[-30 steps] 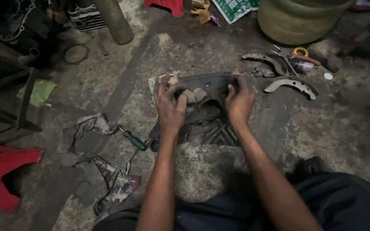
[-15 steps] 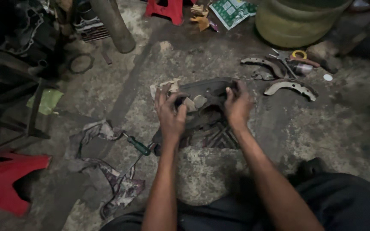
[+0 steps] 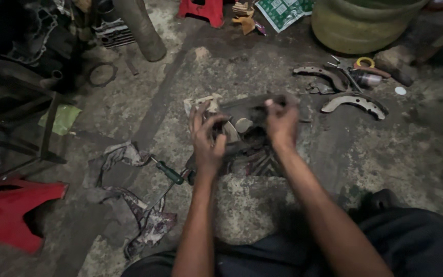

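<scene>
Both my hands hold a dark, greasy metal part (image 3: 248,106) just above the concrete floor, in the middle of the head view. My left hand (image 3: 207,139) grips its left end with the fingers partly raised. My right hand (image 3: 281,121) closes over its right end, thumb on top. A pale round piece (image 3: 243,124) shows between the hands. Under the part lies a dark ribbed piece (image 3: 260,163), partly hidden by my wrists.
Two curved brake shoes (image 3: 356,103) (image 3: 322,73) and pliers (image 3: 361,63) lie at the right. A green-handled screwdriver (image 3: 169,172) and dirty rags (image 3: 125,155) lie at the left. A red plastic panel (image 3: 12,206), a green tub (image 3: 366,21), a grey pipe (image 3: 140,30) and a metal frame (image 3: 47,131) stand around.
My hands were spread flat over the part a second ago. Now they have curled round its ends and tipped it up; the left hand's fingers have lifted.
</scene>
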